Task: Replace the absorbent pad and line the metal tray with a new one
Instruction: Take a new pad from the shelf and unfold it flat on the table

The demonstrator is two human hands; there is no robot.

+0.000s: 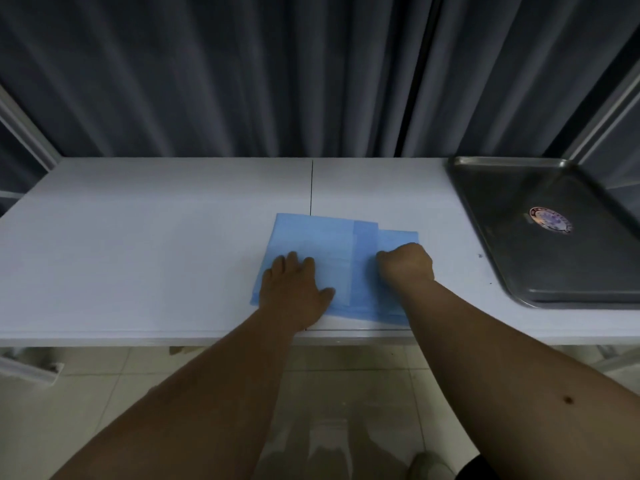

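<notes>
A shallow rectangular stainless-steel tray (554, 258) is sitting at the right end of the white table (138, 254), holding only a round sticker (550, 220) on its bare floor. The folded light-blue absorbent pad (322, 244) is lying flat near the table's front edge, well apart from the tray, its long side running left to right. The left hand (294, 289) is pressing it with fingers flat and spread. The right hand (407, 263) is resting on the pad's right part with fingers curled under; whether it is pinching a layer cannot be told.

Both forearms bare, reaching forward. Left hand (294, 289) palm down, fingers straight and together, thumb out to the side. Right hand (407, 266) knuckles up, fingers curled under.
</notes>
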